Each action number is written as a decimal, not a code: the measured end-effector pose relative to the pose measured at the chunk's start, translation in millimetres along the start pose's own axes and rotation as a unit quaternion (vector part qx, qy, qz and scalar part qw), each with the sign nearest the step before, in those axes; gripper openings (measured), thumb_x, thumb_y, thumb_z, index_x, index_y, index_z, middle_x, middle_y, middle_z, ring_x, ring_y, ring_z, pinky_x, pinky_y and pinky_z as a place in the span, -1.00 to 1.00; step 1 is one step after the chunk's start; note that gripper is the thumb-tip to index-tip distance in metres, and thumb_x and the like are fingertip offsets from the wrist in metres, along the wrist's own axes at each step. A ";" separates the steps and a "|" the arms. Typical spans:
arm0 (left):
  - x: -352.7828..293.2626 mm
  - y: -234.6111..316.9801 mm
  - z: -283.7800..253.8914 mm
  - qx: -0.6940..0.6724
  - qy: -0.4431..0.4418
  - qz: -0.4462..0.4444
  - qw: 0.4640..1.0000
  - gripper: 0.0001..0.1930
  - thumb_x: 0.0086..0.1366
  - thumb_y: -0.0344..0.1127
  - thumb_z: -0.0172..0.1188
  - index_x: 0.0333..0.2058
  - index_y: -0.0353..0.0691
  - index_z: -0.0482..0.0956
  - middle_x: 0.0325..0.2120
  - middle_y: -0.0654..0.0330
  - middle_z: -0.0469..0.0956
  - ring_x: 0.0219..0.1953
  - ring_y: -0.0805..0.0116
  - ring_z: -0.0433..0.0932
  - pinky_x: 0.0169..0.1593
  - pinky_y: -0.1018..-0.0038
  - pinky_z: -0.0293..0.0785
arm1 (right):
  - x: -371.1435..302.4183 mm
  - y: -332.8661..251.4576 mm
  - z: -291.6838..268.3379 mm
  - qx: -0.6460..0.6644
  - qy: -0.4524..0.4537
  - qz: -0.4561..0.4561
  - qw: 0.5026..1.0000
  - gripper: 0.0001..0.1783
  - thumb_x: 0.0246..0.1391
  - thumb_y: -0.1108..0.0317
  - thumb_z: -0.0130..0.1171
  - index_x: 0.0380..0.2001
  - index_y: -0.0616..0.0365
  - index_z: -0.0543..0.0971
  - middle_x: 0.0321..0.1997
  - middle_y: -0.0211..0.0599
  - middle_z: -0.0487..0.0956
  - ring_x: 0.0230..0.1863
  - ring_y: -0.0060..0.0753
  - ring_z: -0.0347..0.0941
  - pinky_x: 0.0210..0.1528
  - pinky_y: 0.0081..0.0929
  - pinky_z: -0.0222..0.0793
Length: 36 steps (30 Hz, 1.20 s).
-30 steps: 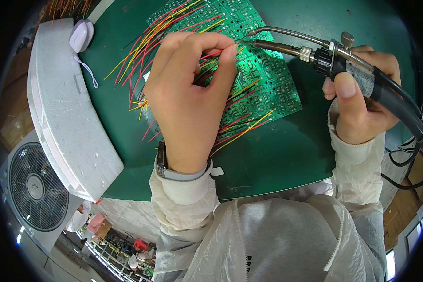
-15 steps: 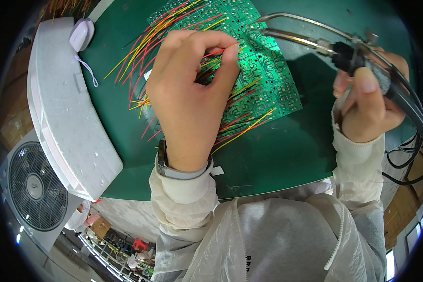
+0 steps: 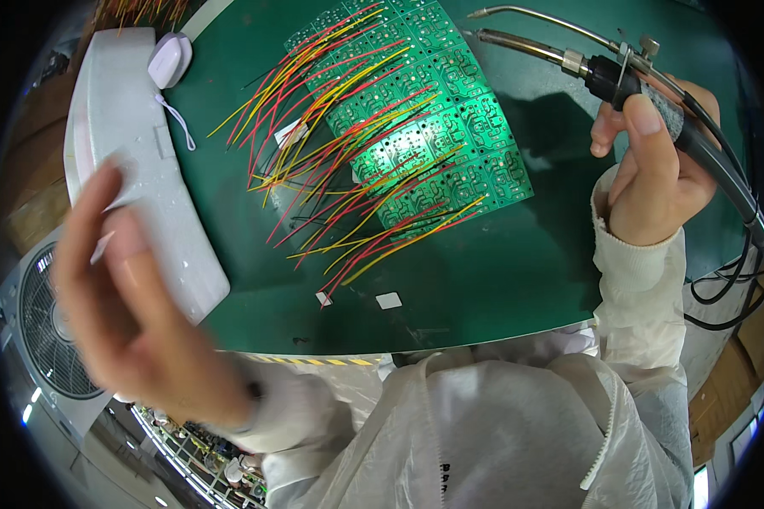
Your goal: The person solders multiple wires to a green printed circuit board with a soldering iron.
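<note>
- Left hand (image 3: 136, 314): blurred, out in front of the long white foam block (image 3: 123, 106). Fingers look parted; I cannot tell whether something small sits between them.
- Right hand (image 3: 664, 191): closed round the black-handled soldering iron with a steel barrel (image 3: 615, 81), thumb on its near side. A thin curved steel tube (image 3: 564, 24) is clamped alongside the barrel.
- Work: green printed circuit board panel (image 3: 484, 127) lying on the dark green bench (image 3: 539, 254), in front of me, between my two hands. Its long axis slants from far left to near right.
- Thin red, yellow and black wires (image 3: 339, 92) spread across the panel, running toward near left; their free ends reach past its left edge onto the bench.
- Key relation: panel lies to the right of my left hand and to the left of my right; the right hand is nearer. Iron points leftward, tip close by the panel's far right edge; height above it not readable. Left hand is well apart from the panel, with the wire ends lying on that side.
- Also noted: small pale oval case (image 3: 170, 61) with a strap beside the foam block; two small white pieces (image 3: 389, 300) on the near part of the bench; round-grilled fan (image 3: 38, 339) beyond the left hand.
</note>
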State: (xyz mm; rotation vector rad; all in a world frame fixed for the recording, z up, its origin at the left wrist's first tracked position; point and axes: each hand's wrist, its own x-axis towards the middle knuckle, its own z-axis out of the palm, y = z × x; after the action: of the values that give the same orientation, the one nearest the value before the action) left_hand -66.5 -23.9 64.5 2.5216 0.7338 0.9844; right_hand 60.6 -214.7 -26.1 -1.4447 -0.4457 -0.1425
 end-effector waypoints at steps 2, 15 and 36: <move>33.2 -25.5 -28.1 0.090 0.023 0.063 0.994 -0.78 0.18 -0.33 0.03 -0.24 -0.29 0.51 -0.28 0.12 0.52 -0.25 0.37 0.48 -0.14 0.55 0.34 | -0.8 0.0 2.0 -0.008 0.007 0.002 1.000 -0.78 -0.11 0.42 0.05 -0.40 0.37 0.36 -0.68 -0.17 0.39 -0.70 -0.43 0.26 -0.66 -0.57 0.20; 266.3 -321.7 9.8 0.020 -0.301 -0.225 0.926 -0.69 0.12 -0.30 0.03 -0.17 -0.28 0.48 -0.35 0.15 0.53 -0.34 0.48 0.47 -0.26 0.61 0.36 | 3.5 -1.3 4.6 -0.061 0.041 0.001 0.997 -0.78 -0.12 0.45 0.09 -0.38 0.35 0.35 -0.68 -0.20 0.41 -0.68 -0.48 0.28 -0.59 -0.60 0.22; 244.3 -278.1 3.1 -0.049 -0.084 -0.287 0.953 -0.68 0.17 -0.17 0.02 -0.14 -0.15 0.49 -0.23 0.29 0.51 -0.14 0.49 0.40 -0.10 0.58 0.24 | 3.7 -0.5 6.3 -0.023 0.037 0.005 0.999 -0.79 -0.14 0.48 0.11 -0.40 0.38 0.39 -0.67 -0.19 0.41 -0.69 -0.47 0.29 -0.62 -0.59 0.23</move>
State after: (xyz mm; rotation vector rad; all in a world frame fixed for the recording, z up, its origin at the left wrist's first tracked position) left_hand -5.9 341.3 58.8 2.0760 1.2312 0.5771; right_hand 62.5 -208.0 -23.8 -1.4808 -0.3761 -0.1994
